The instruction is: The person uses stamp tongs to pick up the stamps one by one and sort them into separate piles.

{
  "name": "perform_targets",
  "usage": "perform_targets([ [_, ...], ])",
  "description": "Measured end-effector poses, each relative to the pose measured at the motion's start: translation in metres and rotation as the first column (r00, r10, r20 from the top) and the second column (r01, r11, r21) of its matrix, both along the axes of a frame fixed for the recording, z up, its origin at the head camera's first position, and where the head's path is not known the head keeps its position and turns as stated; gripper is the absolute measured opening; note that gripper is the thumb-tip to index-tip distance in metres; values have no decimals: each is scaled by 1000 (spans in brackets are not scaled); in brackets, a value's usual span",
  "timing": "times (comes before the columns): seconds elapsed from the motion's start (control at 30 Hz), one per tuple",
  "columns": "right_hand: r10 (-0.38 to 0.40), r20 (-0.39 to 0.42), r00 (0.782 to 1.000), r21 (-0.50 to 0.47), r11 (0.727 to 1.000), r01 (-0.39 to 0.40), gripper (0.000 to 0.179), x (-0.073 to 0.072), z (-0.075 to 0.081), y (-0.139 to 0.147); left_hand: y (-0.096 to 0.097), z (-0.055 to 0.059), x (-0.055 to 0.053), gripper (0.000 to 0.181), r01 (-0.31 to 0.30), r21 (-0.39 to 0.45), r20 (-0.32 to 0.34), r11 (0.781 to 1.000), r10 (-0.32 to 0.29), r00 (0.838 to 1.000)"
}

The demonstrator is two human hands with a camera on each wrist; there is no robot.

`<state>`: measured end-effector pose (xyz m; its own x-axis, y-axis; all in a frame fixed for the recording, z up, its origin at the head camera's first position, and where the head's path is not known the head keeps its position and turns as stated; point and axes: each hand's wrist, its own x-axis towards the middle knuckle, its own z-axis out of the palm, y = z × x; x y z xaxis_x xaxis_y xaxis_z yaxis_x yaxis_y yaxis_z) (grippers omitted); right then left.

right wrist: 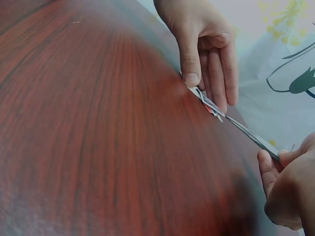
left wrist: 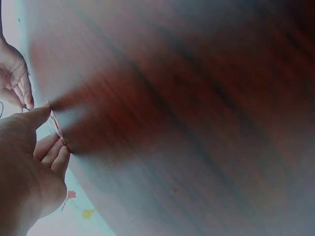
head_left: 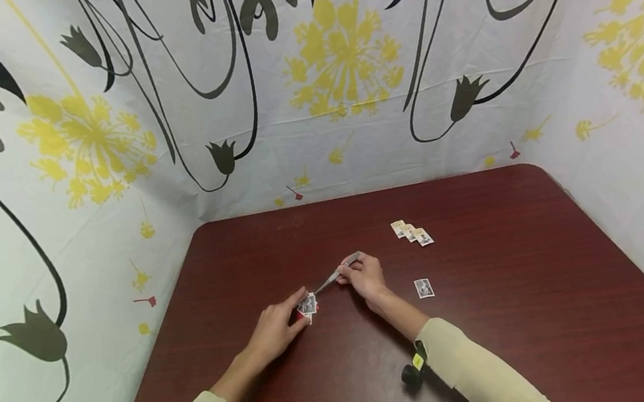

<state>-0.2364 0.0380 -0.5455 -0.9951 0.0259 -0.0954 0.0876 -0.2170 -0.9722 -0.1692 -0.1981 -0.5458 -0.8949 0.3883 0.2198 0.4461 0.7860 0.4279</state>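
A small pile of stamps [head_left: 307, 305], the top one grey with a white border and red showing beneath, lies on the table at centre left. My left hand [head_left: 277, 327] holds the pile at its edges between thumb and fingers. In my right hand [head_left: 365, 277] I pinch metal tweezers [head_left: 334, 277], their tips at the upper right corner of the pile. The right wrist view shows the tweezers [right wrist: 251, 135] reaching the edge of the layered stamps [right wrist: 209, 104] beside my left fingertips. From the left wrist, the pile appears edge-on.
The dark red-brown table [head_left: 496, 340] has rounded far corners. Several overlapping yellowish stamps [head_left: 412, 233] lie at the back right. A single grey stamp [head_left: 424, 288] lies right of my right hand. White cloth [head_left: 261, 101] with flower patterns surrounds the table.
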Motion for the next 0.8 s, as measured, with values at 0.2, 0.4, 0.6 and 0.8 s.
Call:
perform_targets([
  [0.2,-6,-25,1000,1,1000,6,7,-2,0,1,0,0,1,65,-6,-2,-1,1000,6,1000],
  [0.4,5,-7,1000,-3,1000,-5,8,-2,-1,1,0,0,1,65,-3,-7,1,1000,3,1000],
  [0.6,11,-7,1000,6,1000,-11,8,0,2,3,0,0,0,65,-4,-10,-8,1000,4,1000],
  [0.8,4,0,1000,53,999,-4,8,6,6,8,0,1,1,65,-2,-5,-5,1000,2,1000],
])
